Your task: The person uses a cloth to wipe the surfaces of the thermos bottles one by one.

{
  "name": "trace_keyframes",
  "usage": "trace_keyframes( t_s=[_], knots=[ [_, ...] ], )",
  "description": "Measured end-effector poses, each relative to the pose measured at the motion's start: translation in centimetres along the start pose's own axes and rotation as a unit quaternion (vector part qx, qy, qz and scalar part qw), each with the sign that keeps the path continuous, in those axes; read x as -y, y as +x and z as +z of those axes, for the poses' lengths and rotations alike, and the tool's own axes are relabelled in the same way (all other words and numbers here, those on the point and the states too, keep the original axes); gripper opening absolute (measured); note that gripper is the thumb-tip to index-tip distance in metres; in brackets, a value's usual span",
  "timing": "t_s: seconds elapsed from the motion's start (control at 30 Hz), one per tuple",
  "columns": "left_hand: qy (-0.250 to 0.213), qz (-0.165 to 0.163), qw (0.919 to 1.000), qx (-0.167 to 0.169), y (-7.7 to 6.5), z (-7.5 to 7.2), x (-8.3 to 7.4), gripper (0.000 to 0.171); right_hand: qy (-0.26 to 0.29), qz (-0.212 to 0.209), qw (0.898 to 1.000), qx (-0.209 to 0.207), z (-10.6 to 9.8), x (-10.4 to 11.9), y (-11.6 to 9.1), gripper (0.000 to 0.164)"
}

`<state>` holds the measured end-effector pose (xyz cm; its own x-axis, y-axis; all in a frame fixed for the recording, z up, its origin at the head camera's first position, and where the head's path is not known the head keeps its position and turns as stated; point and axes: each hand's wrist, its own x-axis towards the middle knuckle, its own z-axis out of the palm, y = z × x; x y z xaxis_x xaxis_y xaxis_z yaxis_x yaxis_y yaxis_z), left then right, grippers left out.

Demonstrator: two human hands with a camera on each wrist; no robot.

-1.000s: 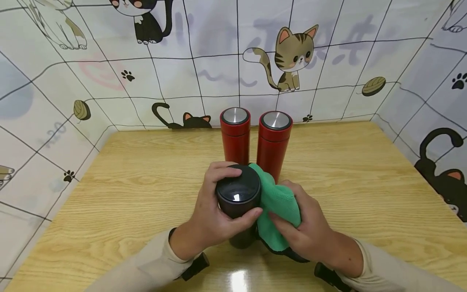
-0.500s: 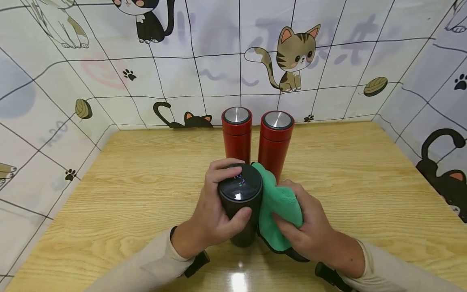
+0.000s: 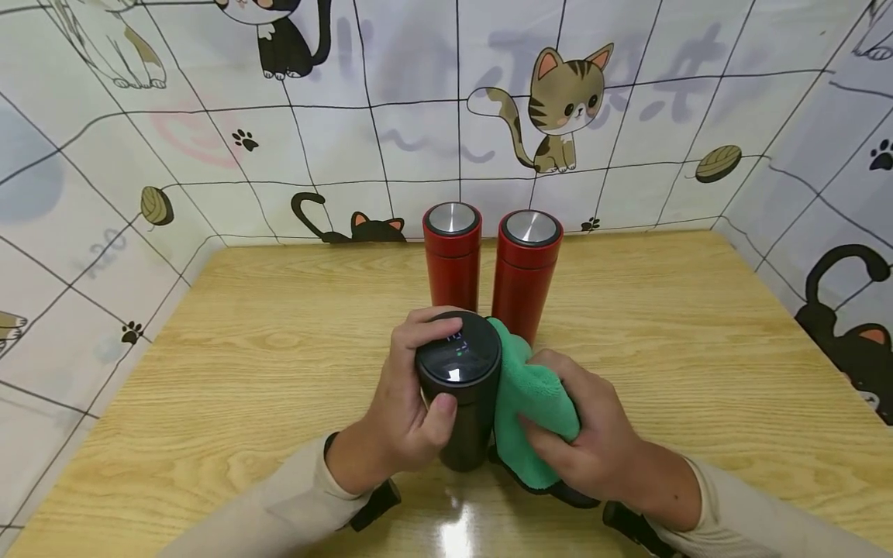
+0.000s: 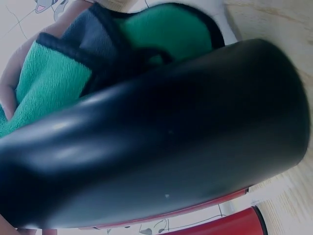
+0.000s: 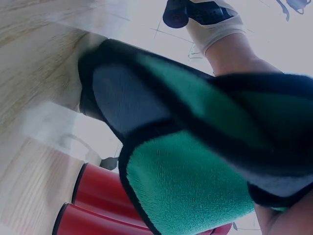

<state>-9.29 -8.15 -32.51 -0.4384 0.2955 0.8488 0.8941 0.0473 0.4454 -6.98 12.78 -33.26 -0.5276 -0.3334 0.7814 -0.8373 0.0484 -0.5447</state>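
A black thermos flask [image 3: 469,418] stands upright near the front of the table, its lid showing lit digits. My left hand [image 3: 407,403] grips it around the top from the left, one fingertip on the lid and the thumb on the near side. In my right hand [image 3: 593,426] is a bunched green cloth [image 3: 533,403] with dark edging and a grey reverse. The cloth lies against the flask's right side. In the left wrist view the flask's smooth body [image 4: 166,137] fills the middle, with the cloth [image 4: 54,83] behind it.
Two red thermos flasks with silver-topped lids, a left one [image 3: 453,267] and a right one [image 3: 525,279], stand just behind the black flask. Walls with a cat-print covering [image 3: 418,147] enclose the wooden table [image 3: 279,333] at the back and sides.
The lid's digits have lit up since a second ago. My left thumb has slid left along the flask. My right hand has lowered the cloth slightly along its side.
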Motion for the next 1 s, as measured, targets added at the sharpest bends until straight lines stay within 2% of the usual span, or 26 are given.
trace_keyframes(
  t_s=[0.23, 0.47, 0.67, 0.77, 0.9, 1.0],
  knots=[
    [0.030, -0.018, 0.9994, 0.002, -0.01, -0.08, -0.08, 0.055, 0.007, -0.013, 0.999, -0.033, 0.05, -0.01, 0.16, 0.032],
    [0.037, -0.036, 0.9987, -0.005, 0.05, -0.05, -0.24, 0.060, 0.000, -0.017, 1.000, -0.011, -0.04, -0.20, 0.04, 0.027],
    [0.046, -0.051, 0.9976, -0.010, 0.33, -0.08, -0.40, 0.066, -0.006, 0.006, 0.999, -0.036, -0.13, 0.02, 0.05, 0.032],
    [0.053, -0.057, 0.9970, -0.007, 0.41, -0.08, -0.46, 0.066, -0.009, 0.022, 0.999, -0.026, -0.27, 0.16, 0.14, 0.030],
    [0.050, -0.057, 0.9971, -0.011, 0.44, -0.03, -0.46, 0.063, -0.026, 0.060, 0.998, 0.001, -0.42, 0.42, 0.05, 0.043],
    [0.046, -0.053, 0.9974, -0.015, 0.54, -0.11, -0.52, 0.063, -0.030, 0.068, 0.997, -0.005, -0.35, 0.57, 0.02, 0.042]
  ],
)
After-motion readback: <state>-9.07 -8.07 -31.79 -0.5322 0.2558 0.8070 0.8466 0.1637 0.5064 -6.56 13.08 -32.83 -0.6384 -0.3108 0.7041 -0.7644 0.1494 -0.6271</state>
